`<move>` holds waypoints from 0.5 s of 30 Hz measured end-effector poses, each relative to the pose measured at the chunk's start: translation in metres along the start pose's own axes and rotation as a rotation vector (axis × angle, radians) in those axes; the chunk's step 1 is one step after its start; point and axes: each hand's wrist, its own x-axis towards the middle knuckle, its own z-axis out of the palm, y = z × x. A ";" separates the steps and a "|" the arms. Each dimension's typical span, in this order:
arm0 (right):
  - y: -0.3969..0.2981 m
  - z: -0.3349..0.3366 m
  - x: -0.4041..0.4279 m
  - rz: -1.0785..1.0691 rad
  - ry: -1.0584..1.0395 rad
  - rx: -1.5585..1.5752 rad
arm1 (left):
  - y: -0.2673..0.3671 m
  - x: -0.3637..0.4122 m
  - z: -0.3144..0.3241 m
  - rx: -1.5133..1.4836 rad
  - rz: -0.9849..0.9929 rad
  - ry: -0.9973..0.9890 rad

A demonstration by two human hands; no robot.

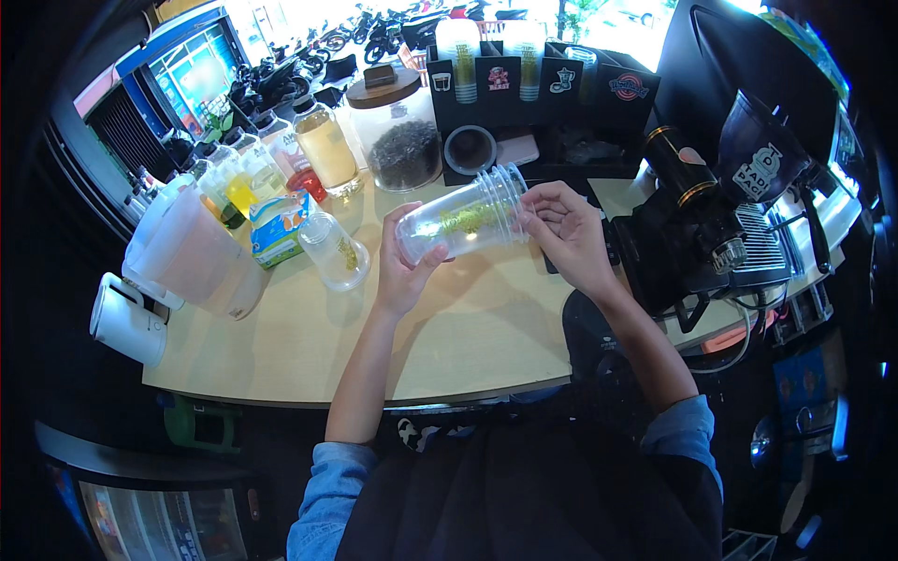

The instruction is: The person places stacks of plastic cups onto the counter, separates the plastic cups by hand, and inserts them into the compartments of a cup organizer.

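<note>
My left hand (pixel 407 254) grips the base end of a stack of clear plastic cups (pixel 459 219), which lies tilted sideways above the counter. At its rims on the right, my right hand (pixel 561 228) pinches with thumb and fingertips; the stacked rims stand slightly apart. Green-gold print shows through the cup walls. Left of my left hand, another clear printed plastic cup (pixel 333 251) stands upside down on the wooden counter (pixel 463 329), beside a blue, green and white carton (pixel 282 228).
Syrup bottles (pixel 326 147) and a plastic pitcher (pixel 200 245) line the left. A lidded glass jar (pixel 400 140) and a black cup organizer (pixel 547 84) stand behind. An espresso machine (pixel 666 252) and coffee grinder (pixel 758 154) are right. A white kettle (pixel 130 319) sits at far left.
</note>
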 end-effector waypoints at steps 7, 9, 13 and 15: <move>-0.001 -0.004 0.004 0.020 -0.022 0.033 | 0.000 0.001 -0.001 0.007 0.019 -0.009; -0.004 -0.006 0.005 0.004 -0.028 0.024 | 0.001 0.001 -0.002 -0.002 0.028 -0.007; 0.000 -0.016 0.008 -0.044 -0.007 0.005 | 0.004 0.000 -0.002 -0.030 0.005 0.020; -0.001 -0.016 0.008 -0.024 0.019 -0.007 | -0.003 0.001 -0.006 0.020 0.026 0.022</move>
